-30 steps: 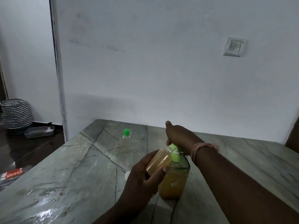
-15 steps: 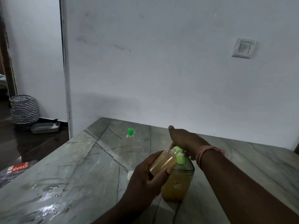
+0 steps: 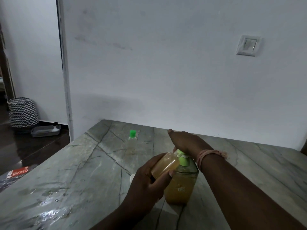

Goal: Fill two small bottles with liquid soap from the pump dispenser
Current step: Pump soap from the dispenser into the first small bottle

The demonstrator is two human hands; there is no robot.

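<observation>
A clear pump dispenser (image 3: 180, 186), about half full of amber soap and topped with a green pump, stands on the marble table (image 3: 79, 171). My right hand (image 3: 184, 142) lies flat on the pump head. My left hand (image 3: 146, 181) holds a small bottle (image 3: 166, 164), almost full of amber soap, tilted with its mouth at the green spout. A second small clear bottle (image 3: 132, 141) with a green cap stands farther back on the table. A small white cap (image 3: 132, 177) peeks out behind my left hand.
The table's near left part is wet and shiny (image 3: 44, 214). A white wall runs along the table's back edge, with a switch (image 3: 247, 45) on it. On the floor to the left stand a zigzag-patterned basket (image 3: 23, 112) and a grey tray (image 3: 45, 131).
The view has shifted a little to the left. Both hands stay on the pump and the small bottle, which looks slightly fuller.
</observation>
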